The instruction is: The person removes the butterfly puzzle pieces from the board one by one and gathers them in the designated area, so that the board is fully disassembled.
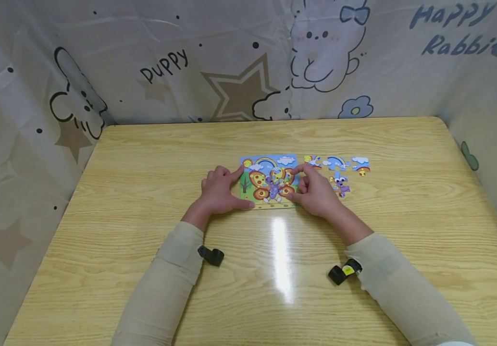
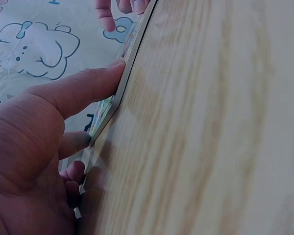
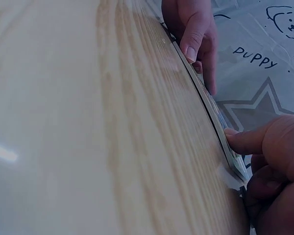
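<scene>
A jigsaw puzzle (image 1: pixel 274 166) with a butterfly, sun and rainbow picture lies flat on the table in the head view. My left hand (image 1: pixel 220 191) rests at its left side, thumb and index finger spread straight along the edge. At the right side, my right hand (image 1: pixel 316 191) grips the border with thumb and bent index finger, its other fingers curled in. Only the thin edge of the board (image 2: pixel 122 90) shows in the left wrist view, under my left thumb. In the right wrist view, my right thumb (image 3: pixel 242 141) presses on the board's near edge.
Loose jigsaw pieces lie right of the puzzle: a sun piece (image 1: pixel 310 159), a rainbow piece (image 1: pixel 336 162), a cloud piece (image 1: pixel 360 161) and a purple butterfly-head piece (image 1: pixel 341 186). A patterned cloth (image 1: pixel 231 57) hangs behind the wooden table (image 1: pixel 153 163).
</scene>
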Demonstrator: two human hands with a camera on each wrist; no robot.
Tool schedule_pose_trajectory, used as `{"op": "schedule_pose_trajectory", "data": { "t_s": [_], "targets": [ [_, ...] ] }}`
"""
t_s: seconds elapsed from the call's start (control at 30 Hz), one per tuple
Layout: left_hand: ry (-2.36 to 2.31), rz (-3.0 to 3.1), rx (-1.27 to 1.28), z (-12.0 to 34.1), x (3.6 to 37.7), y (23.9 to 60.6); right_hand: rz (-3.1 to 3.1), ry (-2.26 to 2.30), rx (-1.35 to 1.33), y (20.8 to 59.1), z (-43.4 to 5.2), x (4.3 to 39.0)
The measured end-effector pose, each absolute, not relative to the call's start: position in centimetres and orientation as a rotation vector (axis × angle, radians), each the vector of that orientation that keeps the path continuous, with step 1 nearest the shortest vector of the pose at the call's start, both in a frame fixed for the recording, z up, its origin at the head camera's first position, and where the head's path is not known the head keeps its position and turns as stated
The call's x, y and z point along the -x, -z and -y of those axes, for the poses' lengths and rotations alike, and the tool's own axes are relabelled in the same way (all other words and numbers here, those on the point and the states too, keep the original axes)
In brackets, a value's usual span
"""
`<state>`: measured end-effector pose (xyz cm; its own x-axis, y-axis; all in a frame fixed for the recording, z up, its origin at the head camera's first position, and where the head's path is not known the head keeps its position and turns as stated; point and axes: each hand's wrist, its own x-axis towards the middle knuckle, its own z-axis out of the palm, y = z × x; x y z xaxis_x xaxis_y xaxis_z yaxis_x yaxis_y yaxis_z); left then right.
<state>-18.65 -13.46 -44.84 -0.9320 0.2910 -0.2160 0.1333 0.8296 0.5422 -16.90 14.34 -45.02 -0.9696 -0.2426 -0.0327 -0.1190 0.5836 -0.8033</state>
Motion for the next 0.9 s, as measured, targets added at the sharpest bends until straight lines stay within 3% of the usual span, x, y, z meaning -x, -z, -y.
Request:
{"op": "schedule_pose_trajectory", "data": {
  "t_s": [0.43, 0.9],
  "targets": [
    [-0.762, -2.718, -0.318, 13.4, 18.6, 44.8, -2.699, 1.253, 0.348, 44.6, -13.7, 17.3],
    [-0.754, -2.720, -0.323, 13.5, 18.6, 44.7, -2.787, 0.996, 0.173, 43.8, -10.8, 18.9]
  ]
}}
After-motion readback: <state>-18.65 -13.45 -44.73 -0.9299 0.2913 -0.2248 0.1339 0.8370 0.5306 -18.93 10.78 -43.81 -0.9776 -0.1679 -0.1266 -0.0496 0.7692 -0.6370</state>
